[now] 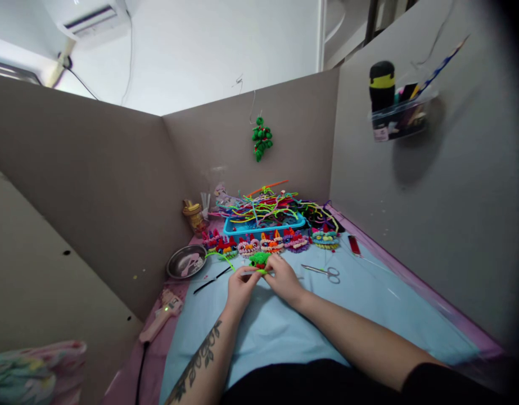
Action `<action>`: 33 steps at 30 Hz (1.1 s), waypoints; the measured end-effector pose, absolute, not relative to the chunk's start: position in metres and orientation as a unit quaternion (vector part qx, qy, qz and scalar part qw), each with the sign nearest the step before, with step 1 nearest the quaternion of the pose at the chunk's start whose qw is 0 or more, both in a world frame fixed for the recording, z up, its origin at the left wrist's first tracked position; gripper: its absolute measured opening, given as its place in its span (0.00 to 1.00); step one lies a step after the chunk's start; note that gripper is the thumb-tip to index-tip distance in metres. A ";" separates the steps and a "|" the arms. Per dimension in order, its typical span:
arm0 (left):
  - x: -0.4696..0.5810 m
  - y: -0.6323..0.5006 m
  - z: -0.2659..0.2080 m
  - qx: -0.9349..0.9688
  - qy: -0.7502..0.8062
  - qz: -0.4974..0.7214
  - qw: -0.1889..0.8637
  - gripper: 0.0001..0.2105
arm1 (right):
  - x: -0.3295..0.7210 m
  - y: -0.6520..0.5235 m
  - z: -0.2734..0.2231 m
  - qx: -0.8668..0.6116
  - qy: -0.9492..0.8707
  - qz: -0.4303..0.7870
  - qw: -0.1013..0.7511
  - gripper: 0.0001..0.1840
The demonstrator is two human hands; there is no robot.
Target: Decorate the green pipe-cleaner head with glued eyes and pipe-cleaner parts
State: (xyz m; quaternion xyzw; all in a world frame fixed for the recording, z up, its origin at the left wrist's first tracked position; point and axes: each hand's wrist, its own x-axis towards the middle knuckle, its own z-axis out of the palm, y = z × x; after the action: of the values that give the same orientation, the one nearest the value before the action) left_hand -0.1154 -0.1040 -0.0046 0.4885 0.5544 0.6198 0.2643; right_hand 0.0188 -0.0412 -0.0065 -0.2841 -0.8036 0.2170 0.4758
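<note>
A craft desk walled by grey partitions was seen from above, covered by a pale blue mat (326, 326). Near the centre, the left hand (241, 286) and the right hand (285, 278) were brought together, fingertips pinched on a small green pipe-cleaner piece (260, 261). A loose green strand (220, 257) was trailed from it toward ten o'clock. Whether the strand was being wound or only held could not be told.

At twelve o'clock from the hands, a row of finished pipe-cleaner ornaments (270, 243) was laid out, and behind it a blue tray (263, 225) was heaped with mixed stems. Scissors (324, 273) were placed at three o'clock, apart from the hands. A metal dish (186, 261) was set at nine o'clock, with a glue gun (161, 316) at eight o'clock on the pink edge, its light lit. A black stem (212, 280) was lain just left of the left hand. A green ornament (261, 138) was hung on the back wall, and a clear holder (400, 118) was fixed on the right wall.

As a judgement, the work would be done best if the piece were kept pinched firmly by one hand while the strand was pulled snug and turned closely by the other.
</note>
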 end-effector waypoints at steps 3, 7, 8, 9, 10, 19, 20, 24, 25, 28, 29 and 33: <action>-0.116 -0.104 -0.003 0.488 0.544 0.631 0.260 0.08 | 0.019 -0.042 -0.006 -0.277 -0.807 0.234 0.466 0.08; -0.118 -0.104 -0.002 0.482 0.541 0.646 0.240 0.07 | 0.020 -0.043 -0.004 -0.239 -0.818 0.265 0.451 0.12; -0.118 -0.104 -0.002 0.483 0.540 0.648 0.236 0.06 | 0.020 -0.044 -0.004 -0.231 -0.822 0.268 0.447 0.13; -0.119 -0.104 -0.002 0.484 0.537 0.650 0.234 0.06 | 0.020 -0.044 -0.003 -0.226 -0.826 0.268 0.442 0.12; -0.119 -0.105 -0.002 0.486 0.534 0.651 0.234 0.06 | 0.021 -0.044 -0.003 -0.221 -0.830 0.267 0.437 0.10; -0.120 -0.104 -0.004 0.483 0.530 0.641 0.273 0.08 | 0.021 -0.043 -0.004 -0.241 -0.825 0.258 0.442 0.07; -0.120 -0.103 -0.005 0.484 0.529 0.643 0.271 0.08 | 0.021 -0.042 -0.004 -0.245 -0.820 0.259 0.447 0.08; -0.120 -0.103 -0.006 0.481 0.537 0.645 0.254 0.08 | 0.021 -0.041 -0.003 -0.252 -0.810 0.256 0.463 0.09; -0.120 -0.103 -0.005 0.480 0.540 0.644 0.253 0.08 | 0.021 -0.041 -0.004 -0.253 -0.809 0.255 0.466 0.09; -0.120 -0.104 -0.004 0.481 0.546 0.637 0.253 0.08 | 0.022 -0.041 -0.004 -0.252 -0.804 0.253 0.476 0.09; -0.119 -0.105 -0.003 0.482 0.548 0.635 0.251 0.07 | 0.022 -0.041 -0.005 -0.251 -0.802 0.252 0.480 0.09; -0.118 -0.107 0.000 0.487 0.547 0.634 0.250 0.07 | 0.022 -0.042 -0.004 -0.253 -0.797 0.252 0.487 0.07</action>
State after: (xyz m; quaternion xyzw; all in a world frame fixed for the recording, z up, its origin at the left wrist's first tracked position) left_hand -0.1180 -0.1070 -0.0003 0.4870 0.5467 0.6336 0.2500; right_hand 0.0222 -0.0424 -0.0037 -0.2531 -0.7974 0.2517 0.4865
